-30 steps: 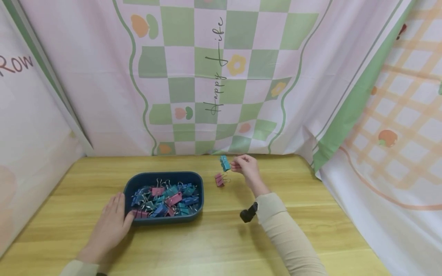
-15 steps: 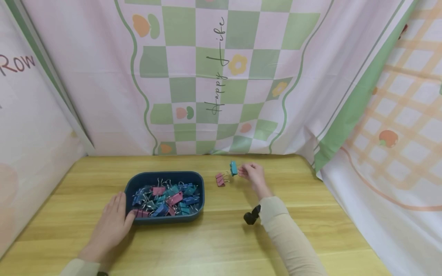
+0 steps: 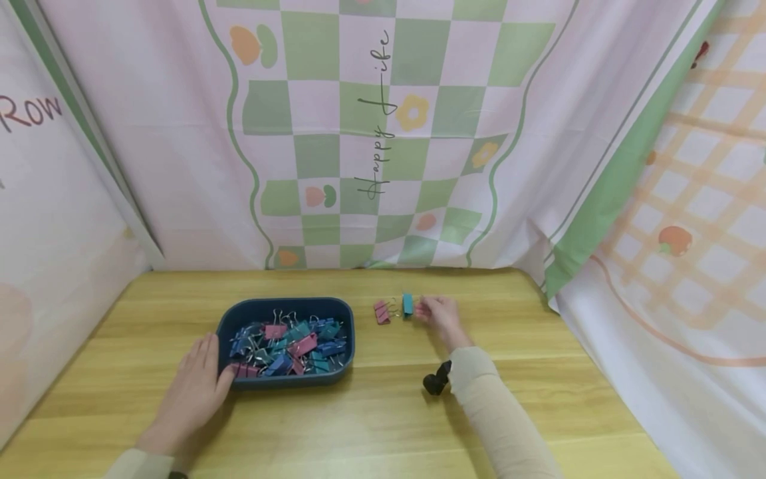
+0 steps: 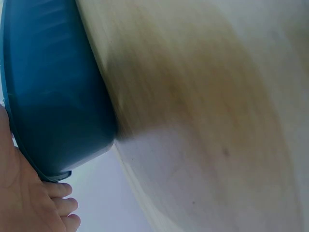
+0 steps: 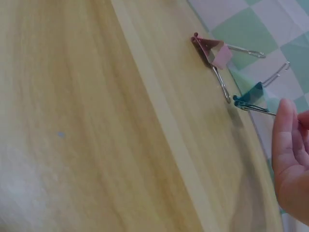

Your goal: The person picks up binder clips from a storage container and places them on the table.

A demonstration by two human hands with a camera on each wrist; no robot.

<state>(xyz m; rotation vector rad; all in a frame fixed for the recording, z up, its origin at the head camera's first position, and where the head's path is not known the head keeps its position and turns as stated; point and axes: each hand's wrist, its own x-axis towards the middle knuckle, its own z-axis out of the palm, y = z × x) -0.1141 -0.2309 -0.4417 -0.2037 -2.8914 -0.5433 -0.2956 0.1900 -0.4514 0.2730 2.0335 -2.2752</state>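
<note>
My right hand [image 3: 441, 318] pinches a wire handle of a teal binder clip [image 3: 407, 305], just right of a pink binder clip [image 3: 382, 312] that rests on the table. In the right wrist view the teal clip [image 5: 252, 98] shows side-on at the fingertips, its other handle sticking up, with the pink clip [image 5: 210, 49] close by. My left hand [image 3: 190, 392] lies along the left end of a dark blue bin [image 3: 287, 381], fingers outside and thumb at the front left corner. In the left wrist view its fingers [image 4: 65, 207] show beside the bin's wall [image 4: 53, 92].
Several pink, teal and blue binder clips [image 3: 302, 345] lie heaped in the bin. The wooden table [image 3: 335, 432] ends at a checked curtain [image 3: 371, 219] behind. A black wrist camera [image 3: 437, 379] hangs under the right sleeve [image 3: 497, 406].
My right hand has moved right and then toward me, lowering the teal clip from above the pink one to beside it. The left hand and bin stay in place.
</note>
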